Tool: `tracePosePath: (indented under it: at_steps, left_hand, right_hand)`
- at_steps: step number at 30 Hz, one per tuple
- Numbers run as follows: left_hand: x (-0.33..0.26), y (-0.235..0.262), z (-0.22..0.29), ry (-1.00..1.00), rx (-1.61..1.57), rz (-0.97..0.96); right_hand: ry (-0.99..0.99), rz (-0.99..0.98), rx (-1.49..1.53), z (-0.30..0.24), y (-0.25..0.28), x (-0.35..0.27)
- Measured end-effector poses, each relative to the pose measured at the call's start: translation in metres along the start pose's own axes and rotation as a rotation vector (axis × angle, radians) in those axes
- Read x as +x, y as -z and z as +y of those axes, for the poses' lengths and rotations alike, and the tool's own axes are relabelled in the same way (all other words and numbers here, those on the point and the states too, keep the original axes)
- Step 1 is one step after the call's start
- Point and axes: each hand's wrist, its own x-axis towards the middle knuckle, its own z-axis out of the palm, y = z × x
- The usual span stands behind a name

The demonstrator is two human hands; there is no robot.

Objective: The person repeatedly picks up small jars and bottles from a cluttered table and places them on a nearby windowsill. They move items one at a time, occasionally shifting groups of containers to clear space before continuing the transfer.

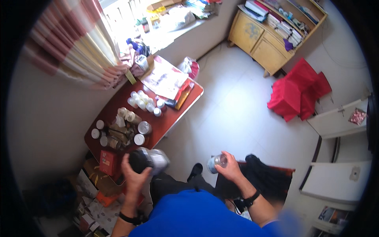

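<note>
Top-down fisheye view of a person in a blue shirt beside a low red table (118, 103). Left hand (133, 175) is clenched round a dark, silver-bodied canister (152, 159), tilted, just off the table's near corner. Right hand (230, 166) grips a small clear jar (216, 161), well right of the table, over pale floor. Judged step: bringing jar & canister together, prob. to pour; next calls for lining up the mouths. Table is crowded w/ white-lidded jars (142, 100); open floor lies right of it.
</note>
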Motion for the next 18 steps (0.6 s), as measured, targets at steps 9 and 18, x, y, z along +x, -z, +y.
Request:
tracePosePath:
  at_steps: [9, 18]
  left_hand:
    - [0.029, -0.140, 0.155, -0.095, -0.073, -0.245]
    - [0.186, -0.247, 0.240, -0.069, -0.107, -0.172]
  right_hand:
    - [-0.071, 0.189, 0.335, 0.072, 0.067, 0.051]
    - [-0.320, 0.194, 0.529, 0.147, 0.155, 0.182]
